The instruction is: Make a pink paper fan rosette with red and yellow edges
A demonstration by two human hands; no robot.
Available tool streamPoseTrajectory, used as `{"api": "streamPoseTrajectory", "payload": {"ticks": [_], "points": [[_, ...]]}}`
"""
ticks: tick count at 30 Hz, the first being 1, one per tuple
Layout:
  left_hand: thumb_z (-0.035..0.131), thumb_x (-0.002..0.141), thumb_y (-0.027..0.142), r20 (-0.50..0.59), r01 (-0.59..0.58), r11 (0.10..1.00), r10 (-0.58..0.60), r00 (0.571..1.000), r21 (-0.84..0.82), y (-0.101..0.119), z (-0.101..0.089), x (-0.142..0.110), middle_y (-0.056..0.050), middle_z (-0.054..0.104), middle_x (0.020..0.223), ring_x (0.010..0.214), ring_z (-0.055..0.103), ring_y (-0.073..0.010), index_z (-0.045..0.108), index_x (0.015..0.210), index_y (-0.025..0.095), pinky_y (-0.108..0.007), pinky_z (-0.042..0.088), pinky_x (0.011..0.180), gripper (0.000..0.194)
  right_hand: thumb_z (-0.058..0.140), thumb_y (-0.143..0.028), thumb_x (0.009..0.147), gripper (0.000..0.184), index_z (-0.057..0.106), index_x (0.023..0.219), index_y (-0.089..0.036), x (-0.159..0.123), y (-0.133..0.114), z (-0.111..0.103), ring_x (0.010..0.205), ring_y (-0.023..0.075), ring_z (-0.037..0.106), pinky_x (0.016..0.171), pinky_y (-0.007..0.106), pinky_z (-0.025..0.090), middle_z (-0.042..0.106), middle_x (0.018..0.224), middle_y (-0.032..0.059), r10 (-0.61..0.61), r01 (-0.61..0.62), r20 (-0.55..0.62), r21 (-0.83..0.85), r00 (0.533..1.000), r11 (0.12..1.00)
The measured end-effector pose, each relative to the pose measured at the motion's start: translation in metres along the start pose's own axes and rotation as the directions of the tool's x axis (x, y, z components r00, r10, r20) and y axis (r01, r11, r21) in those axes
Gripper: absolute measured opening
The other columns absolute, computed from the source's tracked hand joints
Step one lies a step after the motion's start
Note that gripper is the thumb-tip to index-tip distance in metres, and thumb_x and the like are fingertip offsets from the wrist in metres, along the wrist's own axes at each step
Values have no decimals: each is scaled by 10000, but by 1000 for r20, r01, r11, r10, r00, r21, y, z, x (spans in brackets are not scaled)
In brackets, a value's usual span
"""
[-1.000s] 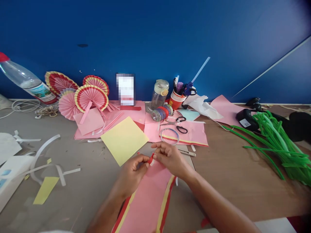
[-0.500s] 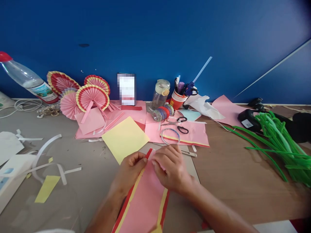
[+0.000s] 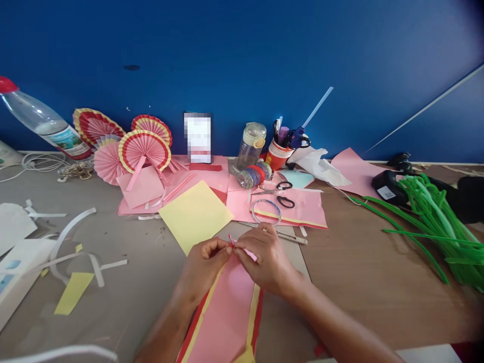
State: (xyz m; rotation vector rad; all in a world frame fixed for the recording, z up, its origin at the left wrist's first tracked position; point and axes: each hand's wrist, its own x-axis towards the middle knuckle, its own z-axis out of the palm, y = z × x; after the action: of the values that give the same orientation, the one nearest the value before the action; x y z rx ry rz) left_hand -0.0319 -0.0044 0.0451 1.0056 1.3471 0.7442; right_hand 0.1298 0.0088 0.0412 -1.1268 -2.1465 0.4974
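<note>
1. Head cam, hands: I have L hand (image 3: 206, 267) and R hand (image 3: 266, 262) nearly meeting, bottom ctr. L hand pinches the top end of the pink strip (image 3: 227, 312) btwn thumb & forefinger; R hand's thumb & forefinger grip the same red tip right beside it.
2. Head cam, strip: it runs from the fingertips down btwn my forearms & out the bottom of view, w/ yellow & red bands along both long sides. I can't tell how much of it rests on the tabletop (image 3: 151, 282).
3. Head cam, near the hands: yellow sheet (image 3: 196, 214) just past L hand, turned cornerwise. Beyond R hand, a cutter (image 3: 291, 237), then tape ring (image 3: 253, 212) & scissors (image 3: 273, 191) on pink paper.
4. Head cam, back row, L to R: red-capped bottle (image 3: 49, 126) leaning, pleated paper fans (image 3: 145, 151), phone (image 3: 198, 138) propped upright (screen blurred), pale-lidded bottle (image 3: 252, 146) w/ tape rolls (image 3: 257, 174) in front, red cup (image 3: 278, 155) full of tools.
5. Head cam, edges: white strips (image 3: 71, 226) & a yellow scrap (image 3: 73, 292) far L; bundle of green stems (image 3: 442, 227) far R.
</note>
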Motion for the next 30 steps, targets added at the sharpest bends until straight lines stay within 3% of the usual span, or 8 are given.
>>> {"api": "streamPoseTrajectory", "payload": {"ticks": [6, 9, 14, 19, 23, 30], "points": [[577, 739, 399, 38, -2, 998, -1, 999, 63, -1, 0, -2, 41, 424, 571, 536, 339, -95, 611, 652, 168, -223, 288, 503, 249, 500, -59, 779, 221, 557, 605, -184, 4, 0, -3, 556, 98, 508, 732, 302, 343, 603, 591, -31, 181, -199, 148, 120, 972, 973], [569, 737, 407, 52, 11, 998, -14, 999, 59, 1, 0, -2, 50, 374, 550, 517, 293, -88, 608, 651, 170, -224, 258, 487, 256, 509, -63, 786, 233, 551, 593, -187, 5, 0, -5, 558, 92, 500, 748, 289, 360, 591, 587, -44, 210, -244, 198, 166, 957, 955], [564, 747, 420, 37, -30, 996, 27, 999, 79, 0, 0, 0, 30, 441, 591, 552, 355, -102, 622, 672, 166, -227, 297, 510, 271, 504, -61, 768, 226, 535, 583, -188, 4, 0, -4, 549, 98, 488, 742, 294, 363, 583, 584, -35, 176, -195, 160, 116, 971, 974], [569, 759, 399, 44, -44, 995, 40, 998, 86, -2, 1, 0, 39, 423, 565, 537, 336, -96, 606, 645, 162, -224, 288, 497, 266, 476, -29, 726, 262, 446, 518, -185, 5, 1, -2, 501, 92, 419, 691, 281, 350, 483, 508, -51, 159, -168, 159, 47, 974, 985], [553, 779, 375, 34, -34, 996, 32, 999, 80, -2, 1, 1, 31, 460, 595, 560, 368, -101, 626, 691, 161, -225, 303, 515, 242, 477, -52, 749, 221, 518, 578, -187, 5, 0, -3, 535, 109, 469, 710, 296, 355, 556, 559, -24, 105, -114, 139, 61, 985, 992], [536, 793, 382, 28, -60, 992, 57, 998, 113, -5, 1, 2, -4, 575, 698, 672, 497, -150, 655, 724, 171, -250, 399, 613, 252, 482, -105, 804, 196, 570, 648, -183, 0, -3, 0, 606, 139, 543, 781, 341, 349, 617, 613, 15, 13, -10, 45, -69, 999, 998]]}}
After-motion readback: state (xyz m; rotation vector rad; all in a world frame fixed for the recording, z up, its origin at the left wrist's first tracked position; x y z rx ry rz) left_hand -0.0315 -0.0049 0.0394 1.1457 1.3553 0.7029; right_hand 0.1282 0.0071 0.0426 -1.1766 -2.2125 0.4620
